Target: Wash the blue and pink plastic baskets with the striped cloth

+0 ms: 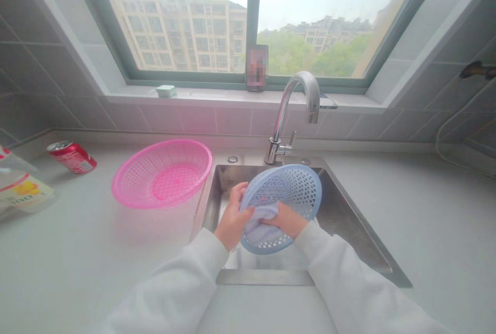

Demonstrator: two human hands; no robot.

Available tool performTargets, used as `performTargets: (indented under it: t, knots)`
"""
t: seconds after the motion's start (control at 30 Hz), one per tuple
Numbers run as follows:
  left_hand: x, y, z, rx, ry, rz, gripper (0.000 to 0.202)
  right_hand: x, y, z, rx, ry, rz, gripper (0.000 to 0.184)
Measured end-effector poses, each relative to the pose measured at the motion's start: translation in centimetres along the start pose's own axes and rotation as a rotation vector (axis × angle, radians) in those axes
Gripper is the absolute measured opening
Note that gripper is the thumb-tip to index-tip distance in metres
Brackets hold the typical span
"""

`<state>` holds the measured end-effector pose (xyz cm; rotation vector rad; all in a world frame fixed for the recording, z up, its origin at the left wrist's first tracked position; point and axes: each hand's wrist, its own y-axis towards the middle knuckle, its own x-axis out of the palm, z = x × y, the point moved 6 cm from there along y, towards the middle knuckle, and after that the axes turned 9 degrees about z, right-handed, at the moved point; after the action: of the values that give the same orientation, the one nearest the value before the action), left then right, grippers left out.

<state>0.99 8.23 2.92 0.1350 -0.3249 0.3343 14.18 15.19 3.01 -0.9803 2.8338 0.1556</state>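
Over the steel sink [360, 225] a blue plastic colander [302, 184] is held tilted, its inside facing me. My left hand [232, 218] grips its left rim, thumb on the inner side and fingers at the outside. My right hand [289, 218] reaches into the colander with a pale lavender cloth [258, 228] bunched under the fingers and pressed against the inner wall. Some of the right fingertips are hidden in the cloth. Above and behind the colander stands the chrome faucet [312, 96]; no water stream shows.
Left of the sink lies a pink basket [163, 202]. Farther left are a red soda can [72, 157] and a clear bottle with a yellow-flower label [23, 189]. A small green block [166, 91] and a phone-like item [257, 68] are on the windowsill.
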Motion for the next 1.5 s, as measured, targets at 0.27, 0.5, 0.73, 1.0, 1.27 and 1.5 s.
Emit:
performTargets:
  t: [0.27,0.5,0.73,1.0,1.27,1.5]
  knots:
    - [-0.3,0.1,-0.2,0.03,0.031,-0.006,0.071,0.0,0.0,-0.2,-0.008,0.092,0.009,0.038]
    - [-0.5,0.2,-0.1,0.006,0.034,0.018,0.074,0.4,0.2,1.0,0.01,0.003,-0.038,0.043]
    - [-0.2,0.1,0.1,-0.014,-0.034,0.005,0.072,0.7,0.2,0.8,-0.052,-0.004,-0.07,0.039]
    - [0.1,0.1,0.4,0.018,-0.031,-0.017,0.067,0.3,0.0,1.0,0.026,0.219,0.001,0.036]
    - [-0.1,0.2,0.3,0.006,-0.014,0.024,0.067,0.5,0.3,1.1,-0.001,0.061,-0.048,0.036]
    - [-0.2,0.3,-0.1,-0.012,-0.029,0.007,0.069,0.6,0.2,0.8,-0.034,-0.025,-0.085,0.033]
